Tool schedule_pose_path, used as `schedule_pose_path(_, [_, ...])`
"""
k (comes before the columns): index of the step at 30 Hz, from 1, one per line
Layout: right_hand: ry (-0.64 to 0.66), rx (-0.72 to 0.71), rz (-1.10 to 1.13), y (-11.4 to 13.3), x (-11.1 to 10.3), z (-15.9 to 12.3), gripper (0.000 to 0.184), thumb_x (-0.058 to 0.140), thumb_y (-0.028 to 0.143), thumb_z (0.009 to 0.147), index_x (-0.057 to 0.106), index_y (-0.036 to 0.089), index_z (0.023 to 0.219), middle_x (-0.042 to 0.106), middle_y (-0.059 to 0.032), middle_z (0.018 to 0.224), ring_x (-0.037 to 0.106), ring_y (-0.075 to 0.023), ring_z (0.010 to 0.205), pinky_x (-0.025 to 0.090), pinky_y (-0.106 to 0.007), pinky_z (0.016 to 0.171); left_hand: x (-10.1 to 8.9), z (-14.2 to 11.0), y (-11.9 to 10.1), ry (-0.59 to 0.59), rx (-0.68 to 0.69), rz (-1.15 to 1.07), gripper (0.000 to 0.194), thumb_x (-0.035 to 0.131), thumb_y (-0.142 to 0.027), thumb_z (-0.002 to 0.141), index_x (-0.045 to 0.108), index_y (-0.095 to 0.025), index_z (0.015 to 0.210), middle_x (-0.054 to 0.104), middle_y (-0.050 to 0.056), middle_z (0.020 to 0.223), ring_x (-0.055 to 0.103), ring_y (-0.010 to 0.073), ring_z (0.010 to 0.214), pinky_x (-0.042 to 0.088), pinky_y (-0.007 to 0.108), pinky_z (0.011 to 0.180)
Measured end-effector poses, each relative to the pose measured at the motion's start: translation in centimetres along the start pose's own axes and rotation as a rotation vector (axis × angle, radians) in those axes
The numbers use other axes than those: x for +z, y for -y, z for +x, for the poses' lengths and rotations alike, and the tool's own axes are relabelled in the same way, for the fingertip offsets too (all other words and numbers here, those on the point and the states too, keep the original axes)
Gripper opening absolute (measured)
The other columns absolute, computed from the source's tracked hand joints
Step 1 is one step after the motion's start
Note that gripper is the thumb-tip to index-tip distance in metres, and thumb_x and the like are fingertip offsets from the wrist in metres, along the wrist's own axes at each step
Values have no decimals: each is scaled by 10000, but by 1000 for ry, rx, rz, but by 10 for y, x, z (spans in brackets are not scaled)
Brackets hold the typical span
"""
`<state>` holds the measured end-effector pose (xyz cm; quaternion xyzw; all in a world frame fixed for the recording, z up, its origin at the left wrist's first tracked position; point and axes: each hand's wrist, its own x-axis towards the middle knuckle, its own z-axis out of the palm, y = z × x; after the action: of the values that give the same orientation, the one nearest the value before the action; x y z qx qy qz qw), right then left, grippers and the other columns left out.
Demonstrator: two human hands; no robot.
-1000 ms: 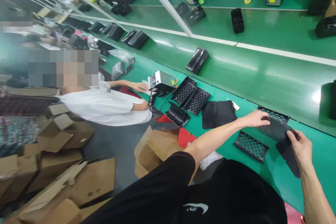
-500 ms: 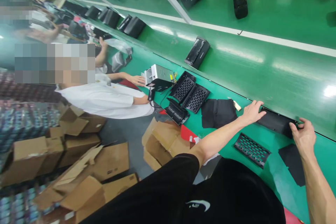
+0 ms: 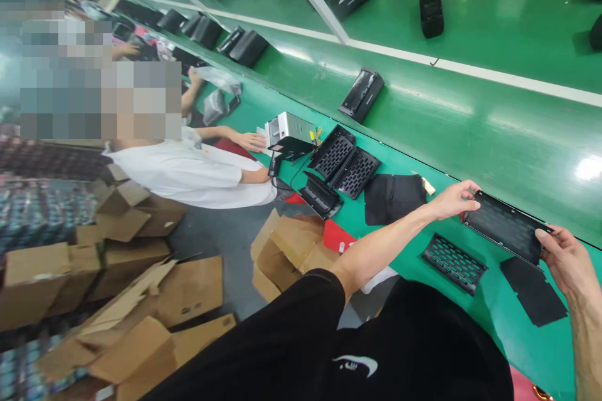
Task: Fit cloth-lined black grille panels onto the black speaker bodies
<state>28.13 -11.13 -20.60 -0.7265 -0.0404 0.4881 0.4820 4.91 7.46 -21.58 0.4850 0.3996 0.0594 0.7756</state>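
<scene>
A factory floor, shown by its long green assembly line (image 3: 470, 113) and cardboard boxes (image 3: 195, 288).

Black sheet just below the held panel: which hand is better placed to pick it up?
Right, probably: the right hand grips the end of the panel nearest the black sheet, while the left hand is at the opposite end. Either would first need freeing.

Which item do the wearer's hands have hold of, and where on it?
A black rectangular panel, gripped at its two short ends: the left hand at one, the right hand at the other.
</scene>
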Motion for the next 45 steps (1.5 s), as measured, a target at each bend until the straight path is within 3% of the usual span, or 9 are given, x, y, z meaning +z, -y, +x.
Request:
schedule_pose_path(5, [-25,-89,144,6,1,-42,677,1042,459,432,640,225,923,515,65,705,458,-72,555,359,-172,467,12,-29,-12,2,40,-147,499,867,-348,764,591,-189,1148,642,-46,848,572,63,630,454,222,666])
schedule_pose_path(10, [-4,-153,155,3,-1,-72,666,1031,440,472,646,236,976,491,69,715,461,-81,561,370,-185,481,19,-57,-17,-2,56,-205,507,867,-394,776,596,-189,1152,626,-52,819,561,61,623,409,201,611])
schedule_pose_path(12, [3,-167,151,1,-3,-81,670,1028,434,476,654,239,998,506,62,730,479,-93,579,396,-202,501,21,-69,-19,-1,77,-210,492,862,-381,780,594,-187,1143,616,-58,808,549,55,618,397,195,602])
schedule_pose_path(18, [-4,-148,193,-9,-4,-99,583,1011,442,549,690,233,988,525,55,731,420,-77,561,333,-189,470,25,-97,-18,3,123,-194,456,844,-396,791,598,-175,1105,626,-40,826,552,65,662,410,206,629])
schedule_pose_path(22, [23,-158,218,-15,-3,-105,558,1012,414,573,698,236,999,540,53,728,476,-91,600,402,-193,521,25,-105,-10,-32,143,-141,493,833,-466,793,600,-180,1121,543,-72,757,454,53,613,350,203,583])
schedule_pose_path(30, [42,-145,254,-14,0,-110,618,1052,398,500,712,219,984,523,64,708,419,-63,568,343,-157,480,22,-110,-2,-44,192,-118,576,845,-535,757,601,-173,1133,550,-62,764,431,53,613,334,205,563])
schedule_pose_path(37, [45,-156,269,-22,-2,-99,576,1040,387,537,720,219,985,573,48,735,510,-83,627,432,-169,551,17,-102,4,-18,166,-159,599,896,-382,689,639,-175,1190,585,-30,883,508,62,687,386,210,611])
schedule_pose_path(42, [28,-158,241,-37,-6,-74,568,1017,386,536,712,230,989,571,51,743,514,-86,634,437,-172,551,11,-82,15,-7,131,-116,552,831,-298,774,641,-159,1273,593,-19,887,529,65,700,429,207,643])
schedule_pose_path(45, [8,-216,52,-47,-5,-43,532,930,494,581,681,231,970,571,47,736,525,-110,608,462,-230,552,4,-57,22,-28,79,-38,516,745,-218,837,630,-148,1335,609,-10,891,555,72,698,461,204,652])
